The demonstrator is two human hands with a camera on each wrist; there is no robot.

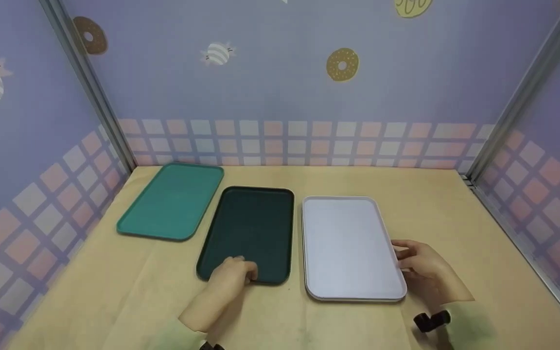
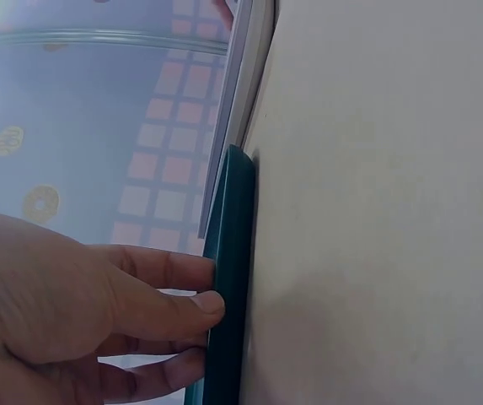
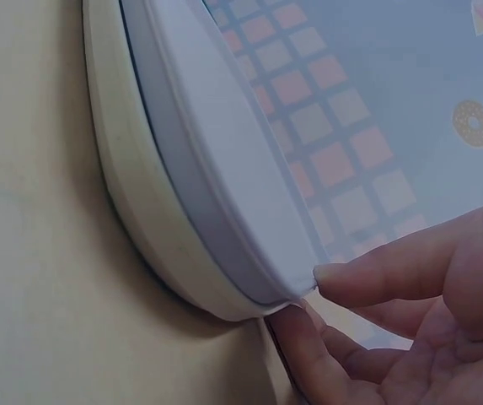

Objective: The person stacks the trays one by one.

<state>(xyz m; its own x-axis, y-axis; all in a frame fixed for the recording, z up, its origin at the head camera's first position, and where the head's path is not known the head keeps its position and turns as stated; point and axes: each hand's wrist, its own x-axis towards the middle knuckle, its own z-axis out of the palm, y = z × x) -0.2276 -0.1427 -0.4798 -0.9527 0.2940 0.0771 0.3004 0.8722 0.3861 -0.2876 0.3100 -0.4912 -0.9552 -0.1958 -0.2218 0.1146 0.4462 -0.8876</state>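
Note:
In the head view a dark green tray (image 1: 253, 228) lies flat at the middle, its near edge under my left hand (image 1: 234, 277). The left wrist view shows that thumb against the rim of the dark green tray (image 2: 231, 253) and the fingers behind it, pinching the rim. Right of it a white tray (image 1: 348, 243) tops a small stack. My right hand (image 1: 423, 265) is at its right edge. In the right wrist view the thumb touches the top rim of the white tray (image 3: 233, 169), with fingers below the edge. A cream-coloured tray (image 3: 131, 186) lies underneath.
A lighter teal tray (image 1: 173, 201) lies at the table's back left, slightly overlapped by nothing. The yellow-beige tabletop (image 1: 421, 204) ends at a patterned back wall (image 1: 280, 87). Metal-framed side walls stand left and right.

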